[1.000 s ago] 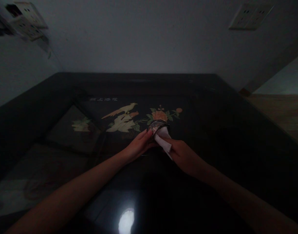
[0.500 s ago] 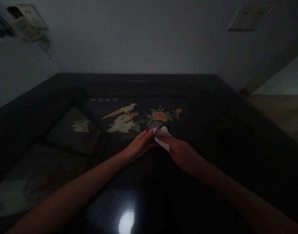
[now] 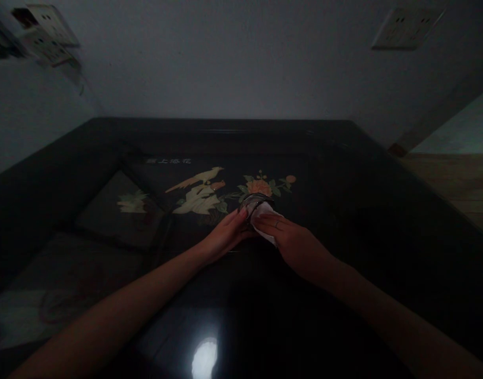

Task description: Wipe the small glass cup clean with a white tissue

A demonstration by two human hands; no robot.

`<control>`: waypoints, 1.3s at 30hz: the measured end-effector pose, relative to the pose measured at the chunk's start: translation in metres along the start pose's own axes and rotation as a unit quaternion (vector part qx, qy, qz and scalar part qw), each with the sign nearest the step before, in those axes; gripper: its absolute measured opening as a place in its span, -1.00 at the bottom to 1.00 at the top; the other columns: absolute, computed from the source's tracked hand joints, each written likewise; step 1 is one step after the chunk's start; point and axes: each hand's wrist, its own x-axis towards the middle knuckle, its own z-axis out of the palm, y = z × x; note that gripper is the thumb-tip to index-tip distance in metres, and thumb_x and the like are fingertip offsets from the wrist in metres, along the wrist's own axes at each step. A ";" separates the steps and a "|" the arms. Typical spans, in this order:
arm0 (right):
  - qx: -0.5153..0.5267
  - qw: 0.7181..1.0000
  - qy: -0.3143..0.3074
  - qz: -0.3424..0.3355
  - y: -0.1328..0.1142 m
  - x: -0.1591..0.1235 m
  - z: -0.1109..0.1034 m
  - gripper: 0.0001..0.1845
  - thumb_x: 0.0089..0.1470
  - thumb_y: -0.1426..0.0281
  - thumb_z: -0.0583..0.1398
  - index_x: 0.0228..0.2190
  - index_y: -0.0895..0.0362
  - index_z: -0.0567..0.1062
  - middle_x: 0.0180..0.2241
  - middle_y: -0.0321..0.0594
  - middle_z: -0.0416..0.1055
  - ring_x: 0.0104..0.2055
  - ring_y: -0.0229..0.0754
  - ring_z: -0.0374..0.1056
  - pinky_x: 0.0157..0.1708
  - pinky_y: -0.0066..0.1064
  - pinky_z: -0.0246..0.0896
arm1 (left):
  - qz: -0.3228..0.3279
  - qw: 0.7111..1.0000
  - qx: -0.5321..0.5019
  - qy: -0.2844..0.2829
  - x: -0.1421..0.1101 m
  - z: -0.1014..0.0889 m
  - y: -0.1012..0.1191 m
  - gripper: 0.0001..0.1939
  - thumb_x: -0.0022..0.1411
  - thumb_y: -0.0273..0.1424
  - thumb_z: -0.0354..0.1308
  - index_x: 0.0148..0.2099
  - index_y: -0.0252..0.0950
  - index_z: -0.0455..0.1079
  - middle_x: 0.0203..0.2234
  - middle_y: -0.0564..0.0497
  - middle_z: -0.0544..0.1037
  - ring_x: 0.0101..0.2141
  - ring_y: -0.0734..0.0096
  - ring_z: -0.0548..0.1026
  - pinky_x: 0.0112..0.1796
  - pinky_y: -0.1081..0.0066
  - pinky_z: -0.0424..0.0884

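Note:
A small clear glass cup (image 3: 256,201) stands on a glossy black table (image 3: 344,221) painted with a bird and flowers. My left hand (image 3: 225,237) is closed round the cup's left side, thumb and fingers on its wall. My right hand (image 3: 294,245) presses a white tissue (image 3: 265,210) into and over the cup's rim, fingers wrapped on the tissue; a ring shows on one finger. Most of the tissue is hidden under the right hand. The scene is dim.
Wall sockets sit at the upper left (image 3: 44,31) and upper right (image 3: 405,26) of the grey wall. A lamp's reflection (image 3: 204,358) glares on the table near me. Wooden floor (image 3: 458,184) shows beyond the table's right edge.
My right hand has turned over the cup, covering more of the tissue; the tail of tissue that hung below the hand is now tucked under it. The left hand has stayed put.

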 end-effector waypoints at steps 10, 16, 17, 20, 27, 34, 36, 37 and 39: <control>0.305 0.943 -0.016 0.129 -0.014 0.004 -0.010 -0.47 0.15 0.59 -0.01 0.16 0.17 0.26 0.11 -0.05 0.35 0.13 -0.09 0.30 0.10 -0.16 0.21 | -0.005 1.000 0.007 0.014 -0.001 -0.001 0.001 -0.52 0.01 -0.14 0.35 -0.08 -0.32 0.45 -0.19 -0.10 0.52 -0.09 0.18 0.43 -0.08 0.26 0.37; 0.122 0.991 -0.019 0.043 -0.009 0.001 -0.004 -0.45 0.10 0.65 -0.05 0.14 0.29 0.28 0.15 0.04 0.29 0.20 -0.05 0.21 0.17 -0.12 0.14 | -0.004 1.000 0.007 0.004 0.000 -0.003 0.001 -0.53 0.04 -0.16 0.33 -0.06 -0.32 0.43 -0.17 -0.12 0.52 -0.08 0.18 0.43 -0.07 0.26 0.35; 0.078 0.996 -0.020 0.032 -0.007 0.000 -0.003 -0.45 0.10 0.67 -0.06 0.13 0.30 0.30 0.14 0.05 0.30 0.19 -0.05 0.22 0.16 -0.12 0.15 | -0.002 1.000 0.007 0.001 0.000 -0.002 0.001 -0.53 0.04 -0.16 0.33 -0.06 -0.33 0.43 -0.16 -0.12 0.52 -0.09 0.20 0.43 -0.08 0.28 0.35; -0.046 0.999 -0.022 0.004 -0.004 -0.001 -0.003 -0.48 0.12 0.68 -0.06 0.08 0.28 0.36 0.12 0.02 0.33 0.19 -0.04 0.22 0.13 -0.11 0.21 | -0.004 1.000 0.009 -0.001 -0.001 0.001 0.001 -0.54 0.03 -0.15 0.33 -0.08 -0.33 0.44 -0.17 -0.11 0.51 -0.14 0.27 0.44 -0.13 0.34 0.37; -0.159 0.987 -0.010 -0.018 -0.003 0.001 -0.005 -0.59 0.16 0.60 0.04 0.03 0.28 0.41 0.09 0.02 0.37 0.18 0.02 0.23 0.06 -0.12 0.29 | -0.001 1.000 -0.001 0.007 -0.001 0.007 0.002 -0.57 0.03 -0.16 0.34 -0.12 -0.32 0.45 -0.21 -0.08 0.50 -0.17 0.29 0.43 -0.18 0.35 0.39; 0.010 1.000 -0.018 0.011 -0.004 0.000 0.001 -0.43 0.09 0.67 -0.07 0.13 0.28 0.30 0.14 0.04 0.30 0.23 -0.05 0.15 0.21 -0.08 0.11 | -0.002 1.000 0.003 -0.004 -0.001 0.000 0.001 -0.56 0.07 -0.16 0.31 -0.07 -0.32 0.44 -0.17 -0.11 0.52 -0.10 0.22 0.43 -0.09 0.29 0.36; 0.081 0.997 -0.015 0.015 -0.006 0.000 0.000 -0.40 0.08 0.66 -0.07 0.16 0.26 0.26 0.16 0.03 0.27 0.25 -0.08 0.12 0.23 -0.09 0.06 | -0.003 1.000 0.010 -0.001 -0.001 -0.002 0.001 -0.53 0.06 -0.16 0.31 -0.04 -0.31 0.43 -0.15 -0.12 0.52 -0.08 0.20 0.43 -0.08 0.28 0.36; 0.115 0.993 -0.014 0.018 -0.007 0.000 -0.001 -0.41 0.08 0.65 -0.06 0.17 0.26 0.24 0.17 0.03 0.26 0.26 -0.09 0.11 0.23 -0.10 0.05 | -0.005 1.000 0.012 0.003 -0.001 -0.002 0.001 -0.52 0.05 -0.15 0.32 -0.04 -0.31 0.43 -0.15 -0.12 0.52 -0.08 0.19 0.43 -0.07 0.27 0.35; 0.175 0.984 -0.012 0.034 -0.009 0.001 -0.003 -0.43 0.12 0.62 -0.03 0.18 0.25 0.21 0.20 0.02 0.21 0.27 -0.10 0.09 0.24 -0.13 0.03 | -0.008 1.000 0.016 0.010 -0.001 -0.002 0.002 -0.51 0.04 -0.13 0.33 -0.04 -0.31 0.43 -0.15 -0.13 0.52 -0.07 0.17 0.43 -0.07 0.25 0.36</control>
